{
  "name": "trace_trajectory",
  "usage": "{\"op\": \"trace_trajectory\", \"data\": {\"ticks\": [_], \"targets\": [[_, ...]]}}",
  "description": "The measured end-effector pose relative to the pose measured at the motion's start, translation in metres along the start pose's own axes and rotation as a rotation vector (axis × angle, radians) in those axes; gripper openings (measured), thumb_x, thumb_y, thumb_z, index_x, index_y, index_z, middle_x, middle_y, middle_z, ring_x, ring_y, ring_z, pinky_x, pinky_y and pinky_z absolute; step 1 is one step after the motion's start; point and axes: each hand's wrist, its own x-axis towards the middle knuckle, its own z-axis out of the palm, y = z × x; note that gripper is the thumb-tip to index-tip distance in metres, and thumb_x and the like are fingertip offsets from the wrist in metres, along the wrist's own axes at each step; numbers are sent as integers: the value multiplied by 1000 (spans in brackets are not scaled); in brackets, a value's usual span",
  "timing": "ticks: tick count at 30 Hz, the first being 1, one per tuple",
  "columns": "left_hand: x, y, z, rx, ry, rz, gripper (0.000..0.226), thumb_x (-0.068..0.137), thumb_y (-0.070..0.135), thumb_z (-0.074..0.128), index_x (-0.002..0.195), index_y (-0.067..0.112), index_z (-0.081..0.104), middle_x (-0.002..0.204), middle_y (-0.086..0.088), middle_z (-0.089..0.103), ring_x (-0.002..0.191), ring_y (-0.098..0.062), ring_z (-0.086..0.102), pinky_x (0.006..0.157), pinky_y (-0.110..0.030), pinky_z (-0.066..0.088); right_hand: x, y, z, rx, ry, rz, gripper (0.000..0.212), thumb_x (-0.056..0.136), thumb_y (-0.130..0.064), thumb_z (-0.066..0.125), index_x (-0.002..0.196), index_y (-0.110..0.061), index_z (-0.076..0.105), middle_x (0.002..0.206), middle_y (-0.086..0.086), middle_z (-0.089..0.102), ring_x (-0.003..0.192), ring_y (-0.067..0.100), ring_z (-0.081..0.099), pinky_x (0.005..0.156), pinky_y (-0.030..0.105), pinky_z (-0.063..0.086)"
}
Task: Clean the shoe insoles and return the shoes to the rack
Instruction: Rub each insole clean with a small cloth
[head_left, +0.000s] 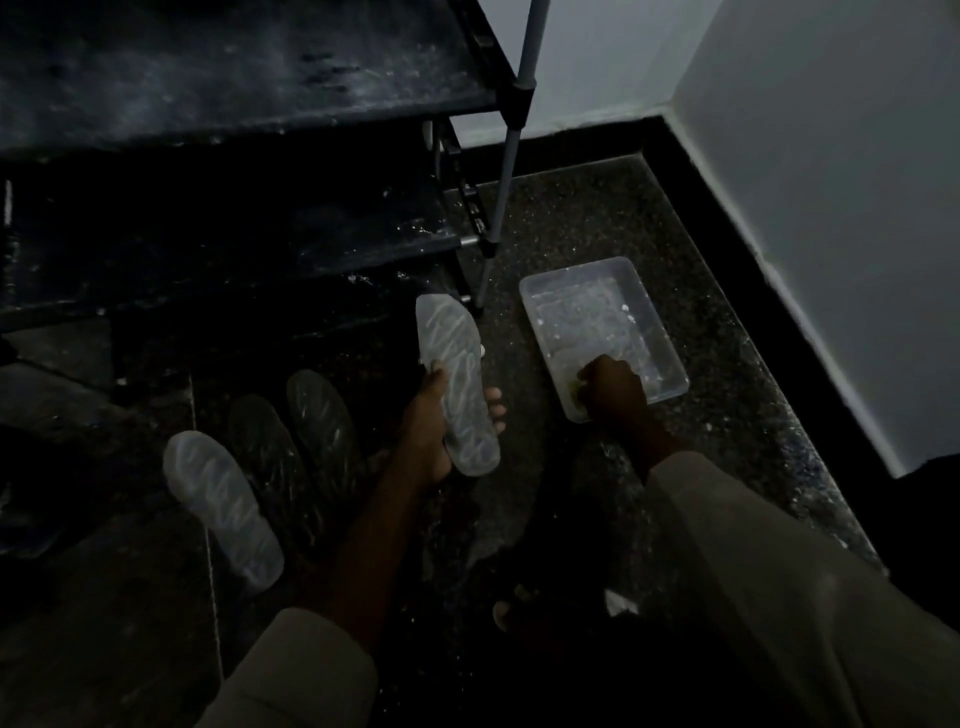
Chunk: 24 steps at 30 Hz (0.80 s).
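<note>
Near floor, left side: pale translucent ridged insole (223, 512) lies flat on the dark speckled stone floor (597, 218), just beside two dark insoles (322, 426) set further in.
Left hand: left hand (431, 431) is wrapped round the heel half of a second pale translucent insole (457, 384), thumb on top, fingertips showing past its right edge. Toe end points toward the rack.
Right hand: right hand (615, 387) sits knuckles up in the near corner of the clear rectangular plastic tub (582, 312), fingers curled over a small greenish pad (575, 391). Sponge or cloth, cannot tell.
Tub: on the floor near the wall, shallow water with white flecks.
Rack: black shelved rack with grey poles (234, 78) at the far left. Shoes not made out in the dark.
Risk 1: tub looks light and is pressed at one corner. A hard push could tip it or slop water over the rim.
Risk 2: held insole is thin and gripped at one end. Scrubbing the free toe end may fold it or pull it from wet fingers.
Risk 3: poor light, and the floor insoles lie close together. Cleaned and uncleaned ones could be mixed up or mispaired.
</note>
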Motion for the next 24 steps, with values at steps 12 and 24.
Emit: {"op": "trace_trajectory", "data": {"ticks": [12, 24], "targets": [[0, 4, -6, 18, 28, 41, 67, 103, 60, 24, 130, 8, 57, 81, -12, 74, 67, -25, 72, 68, -41, 62, 2, -4, 14, -124, 41, -66, 16, 96, -11, 54, 106, -2, 63, 115, 23, 62, 106, 40, 63, 85, 41, 50], [-75, 43, 9, -40, 143, 161, 89, 91, 79, 19, 117, 7, 63, 80, -14, 74, 72, -27, 68, 75, -43, 59, -67, -90, -50, 564, 250, -74, 9, 92, -25, 70, 100, -24, 74, 98, -3, 74, 94, 15, 68, 92, 33, 52]]}}
